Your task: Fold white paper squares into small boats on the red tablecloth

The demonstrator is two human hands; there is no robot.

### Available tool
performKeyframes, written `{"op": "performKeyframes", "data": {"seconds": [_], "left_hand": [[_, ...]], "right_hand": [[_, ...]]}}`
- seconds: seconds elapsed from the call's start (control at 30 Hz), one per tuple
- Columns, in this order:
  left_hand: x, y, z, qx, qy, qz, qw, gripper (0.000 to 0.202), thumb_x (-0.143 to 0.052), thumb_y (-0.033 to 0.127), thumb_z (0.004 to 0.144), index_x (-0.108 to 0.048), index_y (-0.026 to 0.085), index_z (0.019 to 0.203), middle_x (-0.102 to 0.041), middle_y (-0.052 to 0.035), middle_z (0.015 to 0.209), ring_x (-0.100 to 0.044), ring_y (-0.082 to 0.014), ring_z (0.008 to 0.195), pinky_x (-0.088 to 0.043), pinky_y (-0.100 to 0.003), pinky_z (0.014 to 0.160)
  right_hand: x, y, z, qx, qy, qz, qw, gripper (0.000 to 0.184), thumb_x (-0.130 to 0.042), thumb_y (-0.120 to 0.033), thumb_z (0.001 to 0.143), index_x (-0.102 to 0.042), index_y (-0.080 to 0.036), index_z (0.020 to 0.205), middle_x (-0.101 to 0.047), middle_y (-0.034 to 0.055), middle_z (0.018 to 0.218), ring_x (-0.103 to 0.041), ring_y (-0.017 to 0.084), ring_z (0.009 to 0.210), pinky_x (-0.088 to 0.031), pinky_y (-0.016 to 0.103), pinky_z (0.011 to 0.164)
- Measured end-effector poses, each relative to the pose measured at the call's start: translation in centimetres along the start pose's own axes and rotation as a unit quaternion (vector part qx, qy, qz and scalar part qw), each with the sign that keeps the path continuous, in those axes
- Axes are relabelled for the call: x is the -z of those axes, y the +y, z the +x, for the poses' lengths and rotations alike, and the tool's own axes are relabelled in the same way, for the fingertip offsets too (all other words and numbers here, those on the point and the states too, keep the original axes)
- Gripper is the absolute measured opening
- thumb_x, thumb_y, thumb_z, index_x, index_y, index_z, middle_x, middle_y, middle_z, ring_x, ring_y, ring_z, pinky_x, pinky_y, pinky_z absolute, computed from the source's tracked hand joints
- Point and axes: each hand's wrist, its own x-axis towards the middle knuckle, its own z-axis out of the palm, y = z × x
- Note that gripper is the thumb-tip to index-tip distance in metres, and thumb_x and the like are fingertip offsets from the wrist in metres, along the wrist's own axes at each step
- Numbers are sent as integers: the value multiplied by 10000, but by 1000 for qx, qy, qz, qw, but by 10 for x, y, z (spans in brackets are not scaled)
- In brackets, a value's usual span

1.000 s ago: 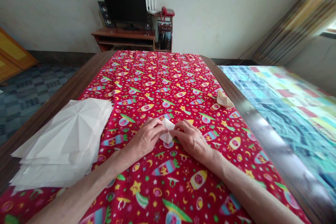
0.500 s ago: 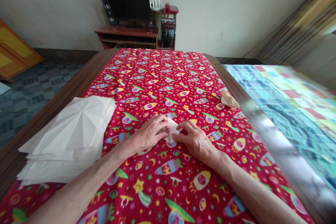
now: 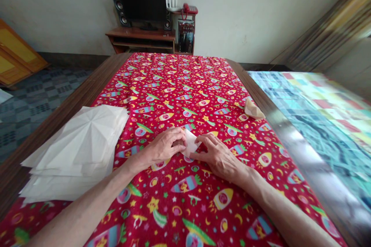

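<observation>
A small folded piece of white paper [image 3: 191,143] lies on the red patterned cloth between my hands. My left hand [image 3: 168,142] is closed on its left edge, thumb and fingertips pinched together there. My right hand [image 3: 216,152] grips the right side, its index finger bent over the upper edge and its thumb at the lower corner. Part of the paper is hidden under the fingers. To the left, a stack of creased white paper sheets [image 3: 87,135] lies near my left forearm. A folded cream paper piece [image 3: 253,110] sits at the cloth's right edge.
The red cloth [image 3: 185,204] covers most of a dark wooden table [image 3: 100,75]. Beyond it stands a desk [image 3: 142,34] with a monitor [image 3: 141,2], speakers and a red telephone [image 3: 189,9]. A surface with a checked, bluish cover [image 3: 313,112] adjoins the right side.
My right thumb has slid slightly down and away from the left fingers, so more of the folded paper shows. My left hand stays almost in place at the paper's left edge.
</observation>
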Motion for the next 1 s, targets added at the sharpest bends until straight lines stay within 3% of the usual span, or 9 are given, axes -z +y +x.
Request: {"op": "performKeyframes", "data": {"seconds": [0.13, 0.27, 0.37, 0.5, 0.63, 0.77, 1.0], "left_hand": [[-8, 4, -3, 20, 38, 28, 999, 112, -588, 132, 822, -561, 211, 896, -591, -21, 996, -558, -185, 989, -448, -307, 879], [-14, 7, -5, 42, 53, 58, 996, 75, -574, 199, 858, -527, 212, 916, -564, -19, 958, -560, -189, 931, -455, -312, 828], [-14, 9, -6, 42, 56, 77, 995, 47, -564, 195, 870, -524, 207, 892, -550, -18, 930, -561, -184, 900, -462, -305, 802], [-6, 11, -14, -7, 24, 104, 994, 68, -499, 145, 907, -542, 198, 911, -552, -23, 992, -548, -167, 964, -454, -299, 878], [3, 12, -26, -57, -15, 157, 986, 197, -600, 238, 872, -544, 207, 1058, -557, -31, 1112, -528, -196, 1049, -451, -345, 940], [3, 13, -27, -83, -12, 228, 970, 183, -536, 265, 915, -551, 188, 1080, -587, -36, 1068, -555, -188, 993, -484, -341, 898], [4, 18, -28, -152, -26, 344, 926, 201, -424, 91, 927, -579, 122, 1052, -612, -79, 1033, -562, -205, 989, -504, -342, 867]], "right_hand": [[-1, 2, -5, -8, 53, 100, 994, 305, -450, -100, 890, -662, -252, 1048, -568, 76, 1149, -533, 188, 1044, -471, 369, 899], [-2, -3, -5, -49, 104, 89, 989, 251, -458, -165, 922, -595, -205, 1128, -575, 103, 1180, -527, 199, 1095, -477, 372, 910], [-2, -9, -1, -21, 59, 17, 998, 287, -500, -287, 924, -576, -186, 1182, -544, 135, 1221, -474, 251, 1172, -444, 435, 946], [-4, -12, 4, -15, 14, -24, 1000, 273, -449, -290, 948, -594, -194, 1158, -561, 121, 1193, -491, 249, 1133, -422, 461, 947], [-4, -7, 4, -23, 15, 4, 1000, 276, -440, -259, 947, -585, -182, 1170, -561, 121, 1185, -507, 232, 1085, -440, 427, 925], [-3, 0, 5, -13, 18, 37, 999, 255, -457, -238, 939, -599, -202, 1148, -564, 102, 1175, -506, 223, 1073, -447, 399, 916], [-5, 9, 8, -8, 28, 85, 996, 259, -512, -303, 927, -611, -207, 1147, -582, 84, 1143, -532, 197, 1037, -462, 350, 897]]}}
